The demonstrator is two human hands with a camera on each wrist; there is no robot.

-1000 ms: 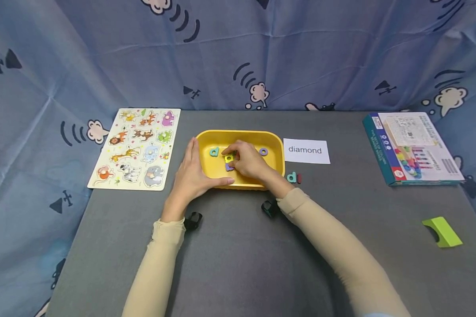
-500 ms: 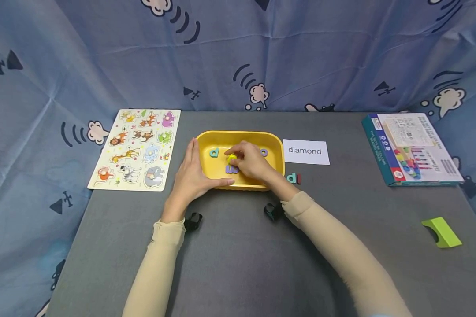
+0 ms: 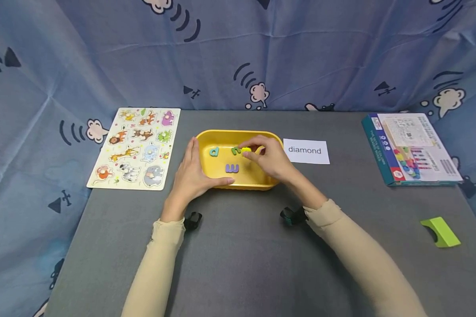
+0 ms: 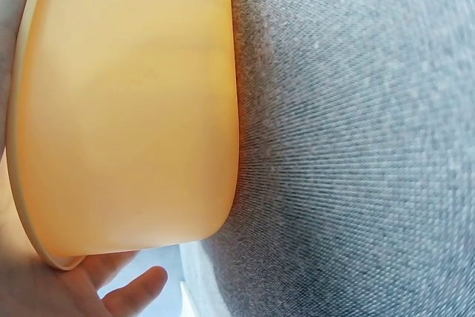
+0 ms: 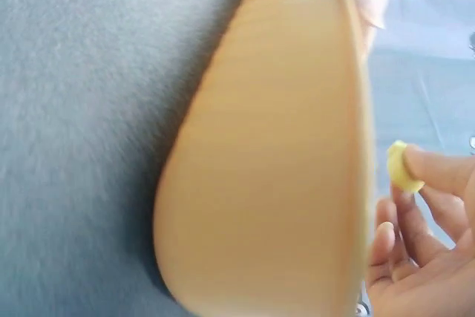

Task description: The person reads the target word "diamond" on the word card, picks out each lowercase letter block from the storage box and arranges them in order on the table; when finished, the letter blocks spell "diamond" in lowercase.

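Observation:
In the head view my left hand (image 3: 193, 171) rests at the near left corner of a yellow tray (image 3: 254, 186), fingers straight along its side and thumb along the front rim. My right hand (image 3: 270, 157) is over the tray's right half. Between thumb and finger it pinches a small yellow letter (image 3: 246, 150), which the right wrist view shows above the rim as a yellow piece (image 5: 403, 166). Inside the tray lie a teal letter d (image 3: 214, 152), a green letter n (image 3: 236, 151) and a purple letter m (image 3: 232, 168). The tray's outer wall (image 4: 133, 109) fills much of the left wrist view.
A card reading "diamond" (image 3: 306, 151) lies right of the tray. To the left is an animal puzzle board (image 3: 136, 149). A boxed set (image 3: 416, 147) lies at the far right, with a green arched block (image 3: 441, 232) nearer. A patterned blue curtain (image 3: 222, 53) hangs behind.
My right hand has moved right with the yellow letter, uncovering the purple m and green n. It now hides the purple o and the pieces beside the tray. My left hand stays put.

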